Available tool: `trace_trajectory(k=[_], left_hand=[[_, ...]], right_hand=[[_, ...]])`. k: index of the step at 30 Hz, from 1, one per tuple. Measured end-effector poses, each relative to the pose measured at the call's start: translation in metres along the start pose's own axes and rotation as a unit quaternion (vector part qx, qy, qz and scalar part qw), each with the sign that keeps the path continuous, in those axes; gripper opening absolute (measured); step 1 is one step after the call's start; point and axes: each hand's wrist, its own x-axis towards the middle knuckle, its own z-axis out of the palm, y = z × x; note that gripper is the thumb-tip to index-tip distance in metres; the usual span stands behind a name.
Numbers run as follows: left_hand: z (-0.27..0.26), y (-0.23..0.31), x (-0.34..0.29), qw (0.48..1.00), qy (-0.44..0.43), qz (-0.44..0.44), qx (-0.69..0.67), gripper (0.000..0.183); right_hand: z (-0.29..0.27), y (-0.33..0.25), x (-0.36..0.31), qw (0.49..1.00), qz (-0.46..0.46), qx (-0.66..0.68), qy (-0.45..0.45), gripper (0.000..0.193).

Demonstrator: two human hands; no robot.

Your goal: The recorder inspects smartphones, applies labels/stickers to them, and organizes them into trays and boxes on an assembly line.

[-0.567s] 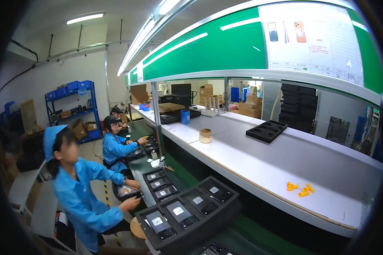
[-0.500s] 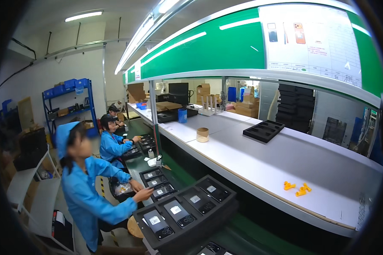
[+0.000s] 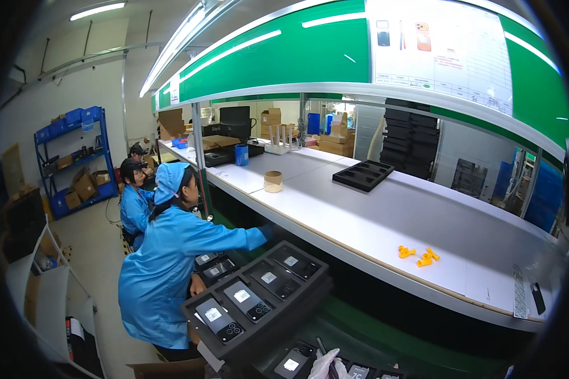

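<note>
At the lower edge, a white-gloved hand, which I take for my right hand, shows only its fingers. They are closed round a thin dark stick-like tool that slants up to the left. Beside it lies a dark phone with a white label and a camera block. More dark phones lie to its right, cut off by the frame. My left hand is out of view. Further ahead, a black foam tray holds several phones, among them a grey-blue phone.
A co-worker in a blue smock stands left of the tray, one arm stretched over the bench. Another co-worker sits behind. The white shelf on the right carries small yellow pieces, a tape roll and a black tray.
The view has shifted, and the gloved fingers with the stick-like tool have come in at the lower edge. The near co-worker has turned away and reaches right across the bench.
</note>
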Motion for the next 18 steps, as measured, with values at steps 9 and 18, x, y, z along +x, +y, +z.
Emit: trace_trajectory(k=[9,18], left_hand=[[0.014,0.003,0.009,0.972,-0.054,-0.160,-0.162,0.037],[0.005,0.103,0.041,0.951,-0.048,-0.222,-0.212,0.023]], right_hand=[[-0.016,-0.001,-0.004,0.975,0.111,0.139,0.137,0.039],[-0.053,0.052,0.007,0.963,0.264,-0.035,-0.028,0.041]])
